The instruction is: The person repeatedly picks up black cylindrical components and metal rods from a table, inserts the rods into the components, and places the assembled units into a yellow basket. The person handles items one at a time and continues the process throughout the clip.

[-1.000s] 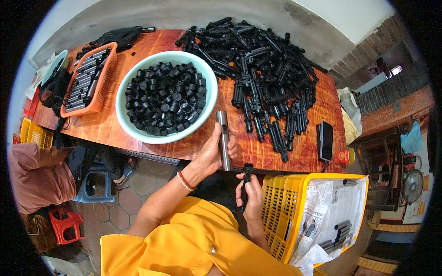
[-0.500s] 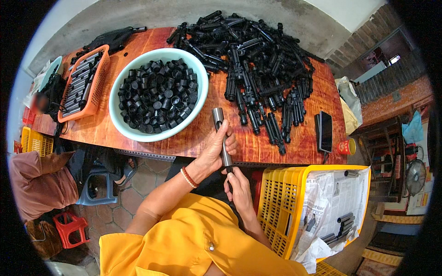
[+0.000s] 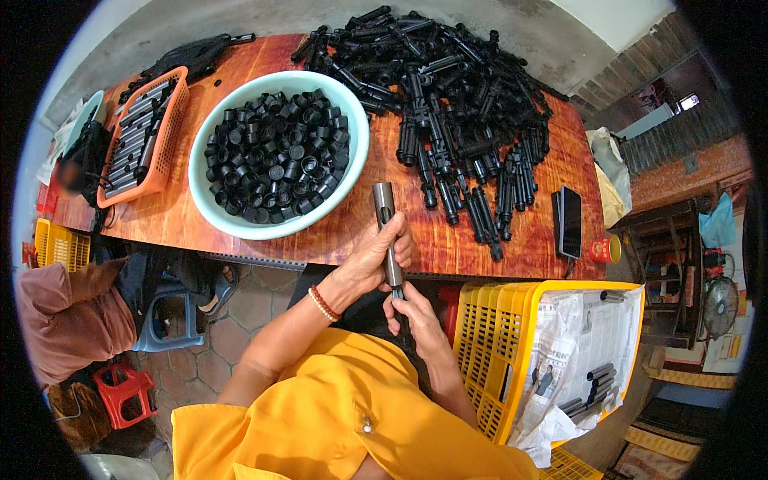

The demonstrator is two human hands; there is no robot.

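My left hand (image 3: 370, 258) is wrapped around a grey metal tube (image 3: 384, 197) with a slot in its side, held upright over the table's front edge. At the tube's lower end, my right hand (image 3: 422, 322) pinches a slim black part (image 3: 398, 294) that meets the tube. How far the part goes inside cannot be seen. Beyond my hands lies a large heap of black tubular parts (image 3: 436, 104). A pale blue basin (image 3: 359, 152) to the left holds many small black caps (image 3: 276, 160).
An orange basket (image 3: 178, 120) of metal tubes stands at the left. A phone (image 3: 569, 224) and a red-yellow can (image 3: 606, 249) are at the table's right end. Beside me, a yellow crate (image 3: 490, 352) lined with newspaper holds several tubes (image 3: 598, 384). Another person (image 3: 72, 312) sits at the left.
My right hand has slid slightly down from the tube's end, and more of the black part shows below it. My left hand keeps its grip on the tube. The view has shifted slightly.
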